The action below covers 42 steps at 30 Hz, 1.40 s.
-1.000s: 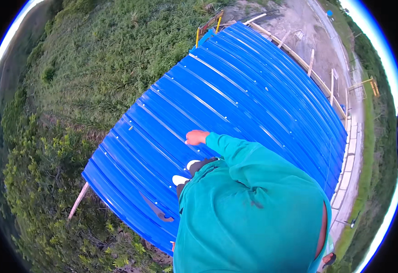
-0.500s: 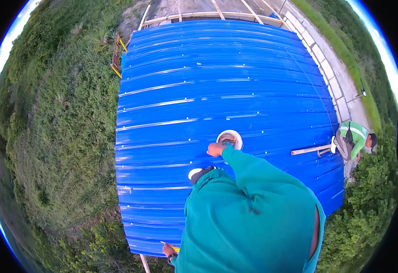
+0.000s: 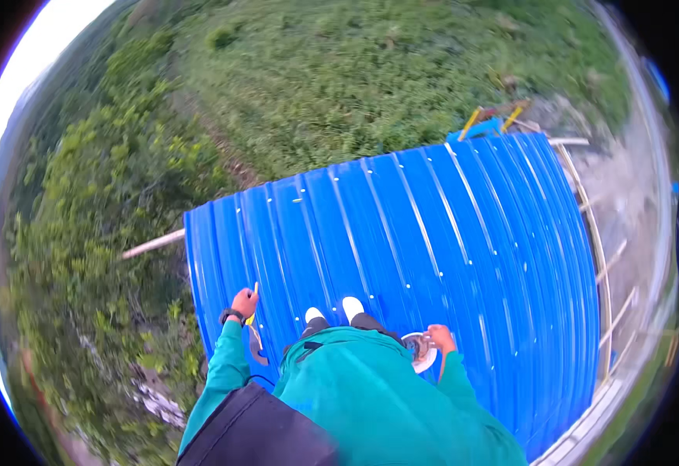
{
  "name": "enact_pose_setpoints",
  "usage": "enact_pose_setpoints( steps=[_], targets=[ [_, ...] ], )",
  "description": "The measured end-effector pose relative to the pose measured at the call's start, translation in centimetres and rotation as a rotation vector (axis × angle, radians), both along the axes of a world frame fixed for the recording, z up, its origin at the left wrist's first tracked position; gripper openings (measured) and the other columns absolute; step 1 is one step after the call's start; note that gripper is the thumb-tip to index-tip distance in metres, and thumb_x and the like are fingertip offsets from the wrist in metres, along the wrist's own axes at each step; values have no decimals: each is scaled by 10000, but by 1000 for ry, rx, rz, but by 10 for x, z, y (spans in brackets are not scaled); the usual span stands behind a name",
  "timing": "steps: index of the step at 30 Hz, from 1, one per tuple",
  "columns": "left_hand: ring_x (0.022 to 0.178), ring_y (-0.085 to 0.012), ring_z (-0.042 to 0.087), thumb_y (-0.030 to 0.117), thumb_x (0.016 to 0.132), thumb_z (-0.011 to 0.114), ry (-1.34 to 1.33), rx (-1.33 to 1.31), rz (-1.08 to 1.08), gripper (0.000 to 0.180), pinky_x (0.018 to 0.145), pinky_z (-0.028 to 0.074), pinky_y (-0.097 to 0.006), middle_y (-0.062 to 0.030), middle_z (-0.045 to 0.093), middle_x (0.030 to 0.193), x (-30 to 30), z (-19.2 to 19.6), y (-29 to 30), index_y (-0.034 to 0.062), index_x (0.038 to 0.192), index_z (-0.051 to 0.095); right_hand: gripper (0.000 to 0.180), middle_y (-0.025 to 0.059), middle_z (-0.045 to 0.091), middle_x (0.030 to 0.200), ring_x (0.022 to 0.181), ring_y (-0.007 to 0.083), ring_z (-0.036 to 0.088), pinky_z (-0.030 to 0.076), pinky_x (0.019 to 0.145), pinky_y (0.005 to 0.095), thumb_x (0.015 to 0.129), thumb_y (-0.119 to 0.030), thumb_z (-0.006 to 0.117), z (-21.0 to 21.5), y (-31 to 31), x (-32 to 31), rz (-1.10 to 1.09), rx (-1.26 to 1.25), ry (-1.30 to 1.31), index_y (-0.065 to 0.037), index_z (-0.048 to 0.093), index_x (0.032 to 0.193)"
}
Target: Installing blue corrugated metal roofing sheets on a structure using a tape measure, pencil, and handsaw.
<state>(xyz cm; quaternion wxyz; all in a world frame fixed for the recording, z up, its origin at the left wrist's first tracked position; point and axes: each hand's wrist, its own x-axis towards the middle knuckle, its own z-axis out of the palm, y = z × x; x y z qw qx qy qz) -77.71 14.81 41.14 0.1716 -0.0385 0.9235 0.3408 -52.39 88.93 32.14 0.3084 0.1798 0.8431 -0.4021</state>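
Observation:
My left hand (image 3: 244,303), with a dark wristband, is closed around the handle of a hammer (image 3: 257,346). Yellow shows on its handle, and a dark curved head hangs below the fist. On the other side of my body, my right hand (image 3: 441,339) grips the rim or handle of a small white bucket (image 3: 430,363). Brownish contents show inside the bucket, too small to name. Both hands are above a blue ribbed metal roof (image 3: 394,225), dotted with pale fastener heads.
My white shoes (image 3: 352,307) stand on the roof. Its far edge drops toward dense green bushes (image 3: 106,272). A wooden pole (image 3: 153,243) sticks out at the left corner. Light timber framing (image 3: 605,272) and bare ground lie beyond the right edge. Yellow posts (image 3: 470,124) rise behind the roof.
My view and body have turned left, so the roof's side edge now lies ahead. The bucket is now at my right side. The co-worker in green has left view.

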Motion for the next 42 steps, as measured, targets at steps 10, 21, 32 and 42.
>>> enact_pose_setpoints(
  steps=[10, 21, 32, 42],
  targets=[
    [934, -351, 652, 263, 913, 618, 68, 394, 533, 262, 808, 512, -467, -198, 678, 1011, 92, 137, 103, 13, 984, 651, 389, 130, 725, 1015, 835, 216, 700, 551, 664, 336, 1011, -328, 597, 161, -239, -308, 707, -239, -240, -10, 677, 1219],
    [961, -390, 575, 227, 908, 617, 575, 75, 1111, 233, 822, 478, -512, -172, 549, 1014, 115, 187, 122, 31, 1009, 543, 298, 38, 670, 1008, 889, 106, 660, 551, 706, 274, 1076, -338, 571, 314, -576, -269, 922, -749, -268, -53, 628, 1142],
    [898, -381, 605, 248, 916, 614, 406, 352, 1148, 223, 816, 487, -490, -177, 602, 957, 115, 191, 99, 26, 905, 597, 245, 61, 641, 1027, 922, 166, 659, 572, 781, 334, 1056, -296, 610, 303, -579, -280, 654, -744, -409, -65, 578, 1130],
    [896, -335, 650, 140, 858, 568, 458, 480, 1000, 154, 809, 513, -448, -170, 674, 929, 84, 183, 123, 33, 901, 670, 225, -43, 540, 787, 598, 95, 433, 345, 531, 269, 1071, -320, 539, 272, -504, -346, 437, -645, -604, -127, 597, 1170]
  ],
)
